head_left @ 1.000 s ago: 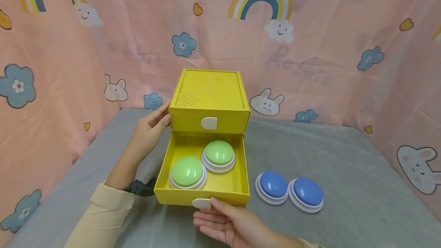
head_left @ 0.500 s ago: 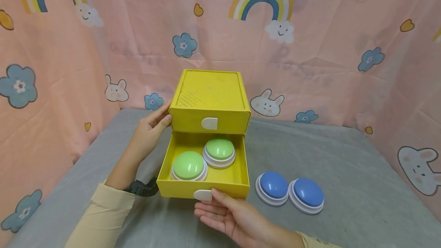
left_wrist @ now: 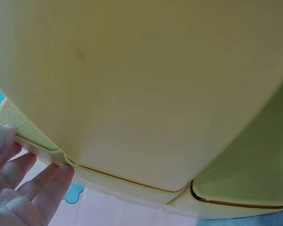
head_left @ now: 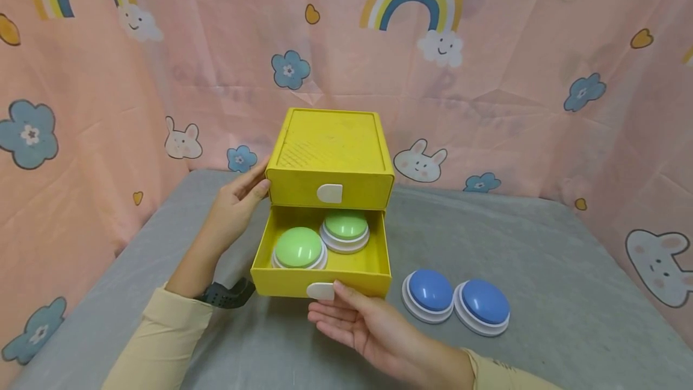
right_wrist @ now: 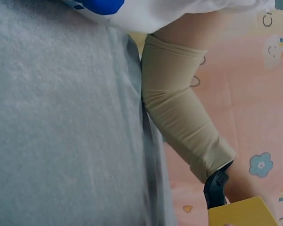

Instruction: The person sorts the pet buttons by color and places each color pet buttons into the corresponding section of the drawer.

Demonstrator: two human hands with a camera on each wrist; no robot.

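Observation:
A yellow two-drawer box point(head_left: 332, 140) stands on the table, its upper drawer closed. The lower drawer point(head_left: 271, 283) sticks out, holding two green dome buttons point(head_left: 298, 247) on white bases; the far one lies partly under the upper drawer. My left hand point(head_left: 230, 215) rests against the box's left side, thumb at the front corner. In the left wrist view, its fairly straight fingers point(left_wrist: 52, 181) lie along the box edge. My right hand point(head_left: 373, 333) presses its thumb on the drawer front beside the white handle point(head_left: 320, 291), its other fingers extended below.
Two blue dome buttons point(head_left: 430, 290) on white bases lie side by side right of the drawer. Grey cloth point(head_left: 541, 269) covers the table. A pink patterned curtain point(head_left: 335, 47) hangs behind and at both sides. A dark wristband point(head_left: 230, 295) circles the left wrist.
The lower drawer has slid farther into the box, carrying both green buttons with it. My right hand has moved forward along with the drawer front. My left hand stays in place.

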